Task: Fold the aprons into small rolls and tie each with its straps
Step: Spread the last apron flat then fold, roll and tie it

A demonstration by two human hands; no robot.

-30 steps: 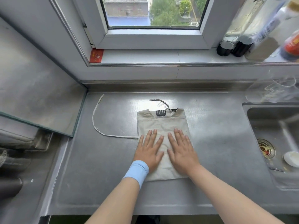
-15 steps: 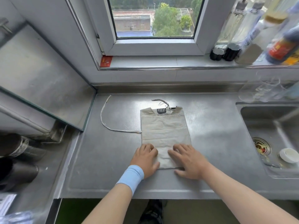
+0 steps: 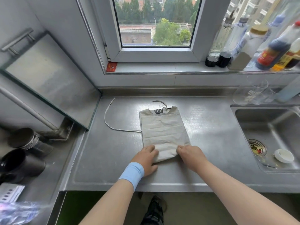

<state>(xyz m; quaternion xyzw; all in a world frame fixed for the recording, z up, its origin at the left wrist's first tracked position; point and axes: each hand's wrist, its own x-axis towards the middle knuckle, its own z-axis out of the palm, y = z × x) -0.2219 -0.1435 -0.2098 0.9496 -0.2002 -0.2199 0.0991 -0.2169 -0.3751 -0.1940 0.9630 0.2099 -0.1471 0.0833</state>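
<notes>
Head view, left hand [image 3: 146, 158], right hand [image 3: 191, 154] gripping apron [image 3: 164, 129] hem, bottle labels [image 3: 265, 59] blurred

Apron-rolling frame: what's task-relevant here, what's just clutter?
In the job: apron, its side strap, left hand and right hand, both gripping the apron's near edge.
Lying about: sauce bottles, drinking glass, black mugs, sink, white cap in it, red card.
</notes>
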